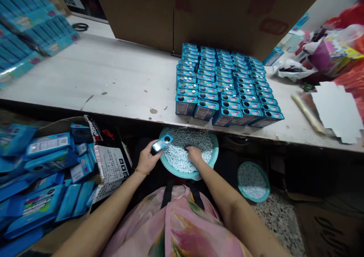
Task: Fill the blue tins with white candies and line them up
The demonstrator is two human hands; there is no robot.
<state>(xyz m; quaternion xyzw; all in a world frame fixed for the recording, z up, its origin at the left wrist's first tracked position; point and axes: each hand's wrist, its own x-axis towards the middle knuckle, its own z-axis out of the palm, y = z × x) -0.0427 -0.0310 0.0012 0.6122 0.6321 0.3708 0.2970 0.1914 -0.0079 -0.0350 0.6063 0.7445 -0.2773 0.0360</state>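
My left hand (pixel 147 159) grips a small blue tin (pixel 162 142), tilted, with a dark round hole in its top. It is held over the left rim of a turquoise basin (pixel 215 154) full of small white pellets (pixel 178 159). My right hand (pixel 194 155) reaches into the basin with curled fingers, touching the pellets. Something dark shows at its fingertips, too small to make out. Beyond the basin, on the table, stand rows of similar blue tins (pixel 207 104) with round holes in their tops; white pellets show in some holes.
At left is an open carton (pixel 109 156) of loose blue packs (pixel 51 143). Stacked blue packs (pixel 42 29) and black scissors (pixel 80 27) lie on the white table (pixel 113 79). A large cardboard box (pixel 213 18) stands behind the tins. A smaller basin (pixel 266 190) sits at lower right.
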